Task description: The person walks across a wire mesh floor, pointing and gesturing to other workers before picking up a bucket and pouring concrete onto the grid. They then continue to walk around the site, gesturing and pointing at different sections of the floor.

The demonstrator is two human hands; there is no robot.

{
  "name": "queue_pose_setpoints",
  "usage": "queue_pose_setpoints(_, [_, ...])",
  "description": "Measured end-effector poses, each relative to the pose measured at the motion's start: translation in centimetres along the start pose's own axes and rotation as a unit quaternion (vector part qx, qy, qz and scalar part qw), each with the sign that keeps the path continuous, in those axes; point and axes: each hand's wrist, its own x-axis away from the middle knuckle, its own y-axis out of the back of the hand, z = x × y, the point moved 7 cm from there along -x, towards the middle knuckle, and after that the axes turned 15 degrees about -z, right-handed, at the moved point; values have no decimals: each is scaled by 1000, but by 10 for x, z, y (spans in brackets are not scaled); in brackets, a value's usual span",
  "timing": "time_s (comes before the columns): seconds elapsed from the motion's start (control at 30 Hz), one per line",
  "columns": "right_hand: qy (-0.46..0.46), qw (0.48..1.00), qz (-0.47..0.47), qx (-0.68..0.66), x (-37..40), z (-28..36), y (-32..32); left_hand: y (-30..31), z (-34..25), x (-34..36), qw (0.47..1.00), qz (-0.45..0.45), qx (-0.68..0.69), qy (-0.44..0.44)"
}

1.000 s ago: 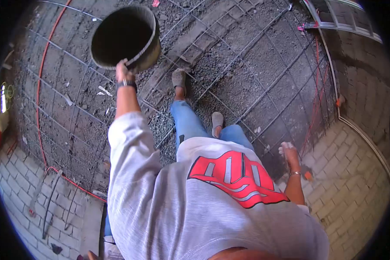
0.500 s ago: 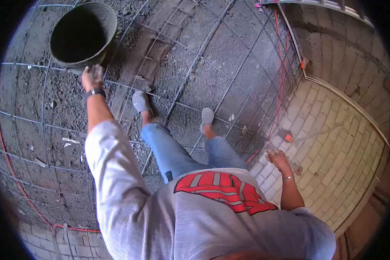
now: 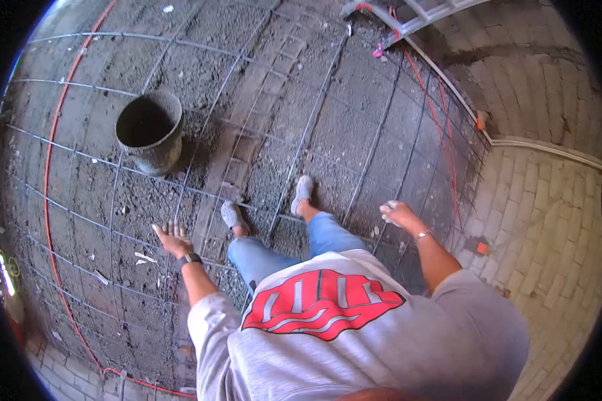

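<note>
Standing on ground (image 3: 194, 80) now, bucket (image 3: 157, 155) released; left fingers (image 3: 176, 229) spread, right fingers (image 3: 388, 210) curled, grip unclear.

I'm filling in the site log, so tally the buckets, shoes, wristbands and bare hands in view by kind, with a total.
Buckets: 1 (dark bucket)
Shoes: 2 (left shoe, right shoe)
Wristbands: 2 (dark wristband, light wristband)
Bare hands: 2 (left hand, right hand)
Total: 7

Open air between left hand (image 3: 174, 241) and bucket (image 3: 157, 157); rebar grid (image 3: 313, 121) obstructs low passage; legs (image 3: 264, 259) stand between left hand and right hand (image 3: 398, 214).
</note>
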Motion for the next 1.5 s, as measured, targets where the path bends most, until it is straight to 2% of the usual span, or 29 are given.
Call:
queue_pose_setpoints(0.1, [45, 998, 20, -33, -54, 18, 22, 2, 42, 89, 995, 58, 33, -72])
queue_pose_setpoints(0.13, [127, 992, -19, 4, -75, 41, 46, -9, 54, 138, 991, 78, 23, -108])
queue_pose_setpoints(0.23, [281, 949, -141, 14, -98, 56, 97, -28, 142, 200, 997, 63, 31, -26])
queue_pose_setpoints(0.27, [288, 946, -149, -1, -104, 60, 110, -47, 162, 226, 997, 76, 15, -4])
queue_pose_setpoints(0.37, [326, 919, -175, -134, -96, 86, 145, -123, 161, 323, 949, 272, -122, -106])
queue_pose_setpoints(0.4, [369, 893, -171, -191, -82, 100, 157, -148, 162, 350, 918, 321, -181, -149])
queue_pose_setpoints(0.47, [425, 856, -156, -250, -52, 125, 181, -186, 169, 412, 887, 399, -190, -134])
queue_pose_setpoints(0.53, [496, 784, -184, -325, -13, 150, 207, -210, 190, 449, 891, 414, -183, -39])
queue_pose_setpoints(0.57, [507, 776, -171, -333, -4, 157, 210, -224, 200, 464, 856, 465, -194, -118])
queue_pose_setpoints(0.63, [584, 702, -259, -315, 24, 162, 225, -238, 243, 464, 827, 538, -141, -86])
queue_pose_setpoints(0.67, [586, 697, -283, -302, 29, 159, 230, -242, 266, 465, 826, 557, -73, 30])
queue_pose_setpoints(0.7, [592, 686, -288, -310, 22, 154, 227, -230, 248, 544, 749, 656, -92, -9])
queue_pose_setpoints(0.83, [558, 688, -306, -349, -20, 112, 241, -227, 265, 609, 724, 668, -105, 136])
queue_pose_setpoints(0.93, [464, 722, -359, -368, -60, 74, 257, -234, 302, 667, 683, 654, -148, 290])
queue_pose_setpoints(0.97, [445, 735, -368, -355, -63, 60, 270, -234, 306, 688, 682, 655, -168, 279])
queue_pose_setpoints(1.0, [440, 727, -395, -349, -58, 47, 287, -233, 310, 698, 650, 671, -205, 293])
queue_pose_setpoints(1.07, [369, 779, -428, -269, -102, 16, 271, -222, 302, 721, 571, 695, -286, 329])
queue_pose_setpoints(1.13, [209, 881, -349, -240, -145, -36, 232, -242, 305, 678, 597, 693, -363, 175])
queue_pose_setpoints(1.17, [178, 895, -343, -223, -147, -72, 210, -257, 302, 646, 619, 679, -379, 112])
queue_pose_setpoints(1.2, [168, 893, -362, -209, -159, -110, 173, -266, 290, 619, 616, 685, -388, -33])
queue_pose_setpoints(1.23, [64, 943, -205, -255, -158, -158, 136, -281, 286, 567, 618, 646, -426, -140])
queue_pose_setpoints(1.27, [64, 949, -261, -168, -222, -225, 28, -290, 273, 522, 611, 601, -465, -222])
queue_pose_setpoints(1.3, [-49, 955, -192, -222, -115, -239, 84, -295, 254, 487, 499, 612, -415, -452])
queue_pose_setpoints(1.33, [-135, 959, -157, -193, -130, -297, 0, -284, 235, 426, 364, 575, -466, -565])
queue_pose_setpoints(1.37, [-126, 924, -308, -187, -73, -313, 4, -270, 215, 377, 219, 523, -486, -666])
queue_pose_setpoints(1.4, [36, 997, -72, -10, -64, -324, -39, -253, 192, 316, 219, 456, -544, -669])
queue_pose_setpoints(1.43, [-77, 987, -115, -76, -56, -373, -99, -228, 169, 277, 307, 397, -611, -612])
queue_pose_setpoints(1.47, [-60, 993, -89, -49, -26, -377, -109, -200, 148, 237, 423, 330, -655, -532])
queue_pose_setpoints(1.5, [-43, 997, -63, -23, -2, -378, -113, -170, 134, 213, 480, 292, -669, -487])
